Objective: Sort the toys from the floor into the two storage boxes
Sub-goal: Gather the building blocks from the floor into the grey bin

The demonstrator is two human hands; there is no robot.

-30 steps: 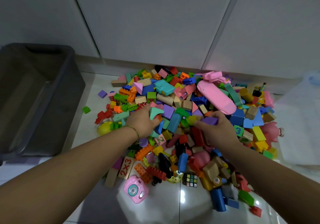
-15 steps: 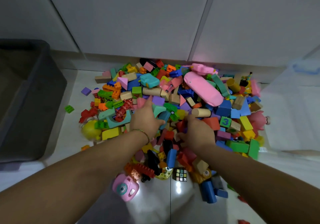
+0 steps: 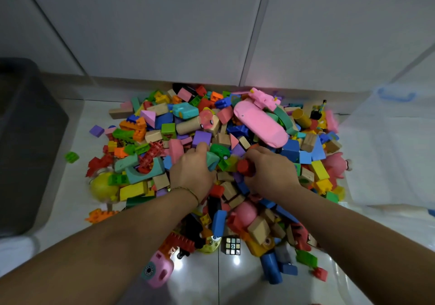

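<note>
A big heap of coloured toy blocks (image 3: 164,130) covers the white floor in front of me. My left hand (image 3: 190,171) lies palm down in the middle of the heap, fingers curled around a teal block (image 3: 211,159). Close on its right, my right hand (image 3: 270,172) is closed on a red cylinder block (image 3: 246,167). A dark grey storage box (image 3: 30,144) stands at the left. A clear storage box with a blue handle (image 3: 390,154) stands at the right.
A long pink toy (image 3: 259,123) lies on top at the back. Near me lie a pink toy camera (image 3: 156,269), a cube puzzle (image 3: 232,245) and a blue cylinder (image 3: 270,267). A white cabinet front (image 3: 211,26) closes off the back.
Both hands have dug deeper into the pile and closed on blocks; the right hand swapped a purple piece for a red cylinder. The camera has shifted right, so the grey box shows less.
</note>
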